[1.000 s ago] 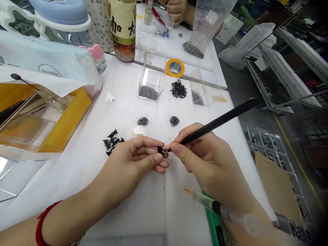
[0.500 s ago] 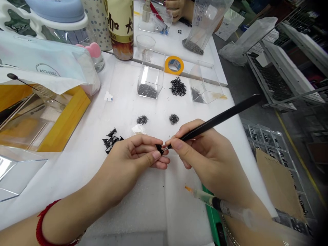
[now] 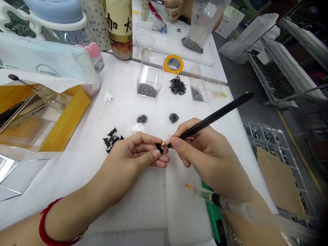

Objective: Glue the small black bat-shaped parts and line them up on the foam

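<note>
My left hand (image 3: 138,153) pinches a small glossy black part (image 3: 159,147) between thumb and fingers. In my right hand (image 3: 205,153) is a pair of slim black tweezers (image 3: 215,114), held like a pen. Their fine metal tip touches or nearly touches the black part; the exact contact is too small to tell. Left of my left hand lies a heap of similar black parts (image 3: 112,140). Beyond the hands sit two little piles of tiny dark pieces, a left pile (image 3: 142,119) and a right pile (image 3: 174,118). A syringe with an orange tip (image 3: 205,194) lies by my right forearm.
Clear boxes of dark bits, a left box (image 3: 150,77) and a right box (image 3: 205,82), flank a pile of black pins (image 3: 177,85). Behind stand yellow tape (image 3: 173,64) and a printed cup (image 3: 119,30). Another person's hand (image 3: 175,8) is across the table. A yellow-edged box (image 3: 66,126) stands left.
The tweezers' back end has swung slightly left and down in view. Both hands keep their hold, and the black part is tilted a little differently.
</note>
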{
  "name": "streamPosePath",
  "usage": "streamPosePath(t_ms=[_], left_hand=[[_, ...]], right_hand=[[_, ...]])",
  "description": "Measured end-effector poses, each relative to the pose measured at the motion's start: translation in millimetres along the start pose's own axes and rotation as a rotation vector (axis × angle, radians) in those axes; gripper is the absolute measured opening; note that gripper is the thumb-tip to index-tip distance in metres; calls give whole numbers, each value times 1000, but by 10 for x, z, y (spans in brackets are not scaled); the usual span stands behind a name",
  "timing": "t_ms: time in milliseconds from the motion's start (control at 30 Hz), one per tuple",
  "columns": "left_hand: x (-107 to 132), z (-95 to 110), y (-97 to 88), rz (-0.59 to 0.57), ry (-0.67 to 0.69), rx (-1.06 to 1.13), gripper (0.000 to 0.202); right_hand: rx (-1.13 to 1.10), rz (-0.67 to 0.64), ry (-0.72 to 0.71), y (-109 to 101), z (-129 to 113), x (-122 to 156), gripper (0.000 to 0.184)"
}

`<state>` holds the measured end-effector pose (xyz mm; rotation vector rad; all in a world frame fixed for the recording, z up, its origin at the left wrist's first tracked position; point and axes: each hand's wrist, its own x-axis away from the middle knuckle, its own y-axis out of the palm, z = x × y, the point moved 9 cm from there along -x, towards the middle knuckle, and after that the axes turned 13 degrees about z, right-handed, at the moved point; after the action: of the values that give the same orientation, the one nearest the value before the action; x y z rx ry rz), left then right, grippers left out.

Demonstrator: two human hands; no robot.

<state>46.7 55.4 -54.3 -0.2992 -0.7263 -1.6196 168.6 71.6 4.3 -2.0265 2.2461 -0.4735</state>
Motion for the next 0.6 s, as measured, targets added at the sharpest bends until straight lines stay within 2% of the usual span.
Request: streamPosePath(t_ms=[600], left_hand=[[2,-18,-10,-2,19,-10,9]], right_hand=[[-9,-8,-30,22,-55,0,8]])
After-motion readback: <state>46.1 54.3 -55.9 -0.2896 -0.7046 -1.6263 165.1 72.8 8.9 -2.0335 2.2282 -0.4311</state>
